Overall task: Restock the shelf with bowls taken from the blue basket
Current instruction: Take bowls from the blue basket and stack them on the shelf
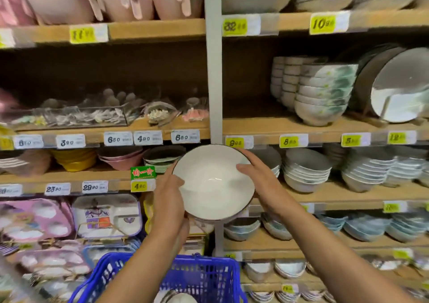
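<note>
In the head view you are holding a round white ceramic bowl with a thin dark rim [213, 182] up in front of the shelving, with its open mouth tipping towards you. Your left hand [168, 200] is gripping its left edge. The thumb is hooking over the rim onto the white inside, and the other fingers are lying out of sight underneath. Your right hand [262, 184] is gripping the right edge, thumb resting on the inside and fingers curling round the far rim.

The bowl is hanging in the air and touching no shelf. It is covering part of the grey upright post [214, 82] between the two bays, just below a yellow price tag [234, 142]. To its right, stacks of grey-and-white bowls [306, 170] are sitting tilted on the wooden shelf board [329, 194], the nearest stack just beside your right hand.

To the left, a green sign with red characters [143, 172] is sitting on a shelf edge near your left hand. Below your forearms the blue plastic mesh basket [209, 277] is showing, and a white rounded piece [181, 299] is lying inside it — too cut off at the frame's bottom to tell what it is
</note>
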Demonstrator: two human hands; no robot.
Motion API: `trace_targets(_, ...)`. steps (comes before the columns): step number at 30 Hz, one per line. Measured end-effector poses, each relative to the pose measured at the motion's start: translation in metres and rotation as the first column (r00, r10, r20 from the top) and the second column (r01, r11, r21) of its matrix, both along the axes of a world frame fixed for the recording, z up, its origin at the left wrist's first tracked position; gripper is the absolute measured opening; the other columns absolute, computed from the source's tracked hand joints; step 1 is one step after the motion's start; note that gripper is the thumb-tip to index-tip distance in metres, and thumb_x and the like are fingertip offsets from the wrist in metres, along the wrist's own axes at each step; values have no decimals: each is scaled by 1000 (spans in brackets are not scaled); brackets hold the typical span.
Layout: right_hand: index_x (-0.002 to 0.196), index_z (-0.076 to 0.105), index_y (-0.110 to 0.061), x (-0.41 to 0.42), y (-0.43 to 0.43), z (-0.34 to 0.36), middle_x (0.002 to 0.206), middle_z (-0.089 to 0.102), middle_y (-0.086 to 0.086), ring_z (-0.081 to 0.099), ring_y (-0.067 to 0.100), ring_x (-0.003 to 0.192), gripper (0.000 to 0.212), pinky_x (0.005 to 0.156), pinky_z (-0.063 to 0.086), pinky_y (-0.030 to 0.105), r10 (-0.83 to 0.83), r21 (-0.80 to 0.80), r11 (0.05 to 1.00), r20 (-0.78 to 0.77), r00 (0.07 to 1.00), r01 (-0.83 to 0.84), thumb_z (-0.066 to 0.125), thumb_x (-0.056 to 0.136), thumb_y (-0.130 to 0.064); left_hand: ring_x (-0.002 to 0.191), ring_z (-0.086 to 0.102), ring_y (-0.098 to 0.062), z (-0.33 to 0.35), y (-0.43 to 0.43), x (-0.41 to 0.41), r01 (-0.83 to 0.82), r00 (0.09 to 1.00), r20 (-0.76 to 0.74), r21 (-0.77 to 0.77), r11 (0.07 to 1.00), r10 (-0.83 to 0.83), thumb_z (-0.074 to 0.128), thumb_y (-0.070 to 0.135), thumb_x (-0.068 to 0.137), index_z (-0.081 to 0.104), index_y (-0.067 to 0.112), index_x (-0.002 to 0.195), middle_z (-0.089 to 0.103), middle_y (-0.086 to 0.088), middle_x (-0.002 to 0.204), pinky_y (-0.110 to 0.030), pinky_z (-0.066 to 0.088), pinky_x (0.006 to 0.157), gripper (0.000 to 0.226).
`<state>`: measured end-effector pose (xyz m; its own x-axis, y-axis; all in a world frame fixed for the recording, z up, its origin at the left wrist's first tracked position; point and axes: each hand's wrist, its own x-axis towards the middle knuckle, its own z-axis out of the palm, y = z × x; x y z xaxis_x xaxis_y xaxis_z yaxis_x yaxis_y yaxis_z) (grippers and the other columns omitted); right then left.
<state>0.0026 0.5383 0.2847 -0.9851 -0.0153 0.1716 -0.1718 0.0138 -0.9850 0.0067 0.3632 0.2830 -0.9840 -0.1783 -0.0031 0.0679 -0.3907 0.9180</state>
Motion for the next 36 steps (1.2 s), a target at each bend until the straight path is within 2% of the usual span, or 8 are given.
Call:
trace_targets(9,86,77,-35,13,99,46,90,75,-6,66,21,95,40,66,56,30,-95,-409,907,41,995,103,46,81,-11,78,65,-20,59,121,8,25,996,77,111,993,-34,44,12,91,65,23,88,72,3,77,-27,50,56,24)
trace_targets(12,96,75,-26,9,128,62,101,74,4,65,27,100,37,74,57,36,-118,-452,880,88,989,145,47,80,-10,86,66,-23,71,153,2,39,997,56,142,989,-47,47,16,91,63,18,92,71,-4,91,-33,52,67,17)
trace_targets(15,98,71,-22,3,150,78,97,73,8,66,29,93,35,74,58,39,-166,-498,840,138,976,214,45,79,-8,79,68,-21,80,178,-4,47,999,1,109,993,-47,47,21,91,65,19,89,73,-3,86,-29,51,60,19)
trace_targets(19,91,68,-21,-7,165,97,102,68,14,63,34,97,27,86,53,48,-193,-490,828,206,959,272,46,80,-9,97,66,-24,95,200,-18,32,998,-54,80,996,-27,43,21,91,68,16,108,72,-6,103,-31,51,71,31)
trace_targets(24,82,60,-22,-30,172,117,88,63,9,59,27,80,19,67,51,37,-216,-482,827,206,955,291,47,83,-8,99,64,-22,107,210,-44,10,997,-72,17,1000,-9,40,29,93,66,25,106,69,-1,108,-34,54,71,30)
trace_targets(27,88,57,-19,-48,167,124,92,61,10,59,27,81,15,62,51,33,-223,-481,821,225,949,307,47,84,-9,108,58,-20,112,212,-60,-53,990,-131,-1,999,52,38,35,96,58,28,124,61,2,120,-40,51,92,36)
trace_targets(31,88,58,-22,-77,157,130,88,61,7,60,26,80,18,64,54,36,-220,-496,819,192,956,288,44,87,-10,98,60,-14,118,206,-89,-89,977,-190,23,996,92,40,37,97,59,34,113,62,6,109,-33,51,78,25)
trace_targets(36,79,57,-18,-117,144,133,75,62,7,60,24,67,18,54,51,31,-234,-519,805,166,958,287,45,87,-7,107,55,-6,102,200,-121,-110,956,-273,14,994,109,50,34,92,45,33,139,55,11,123,-29,48,85,47)
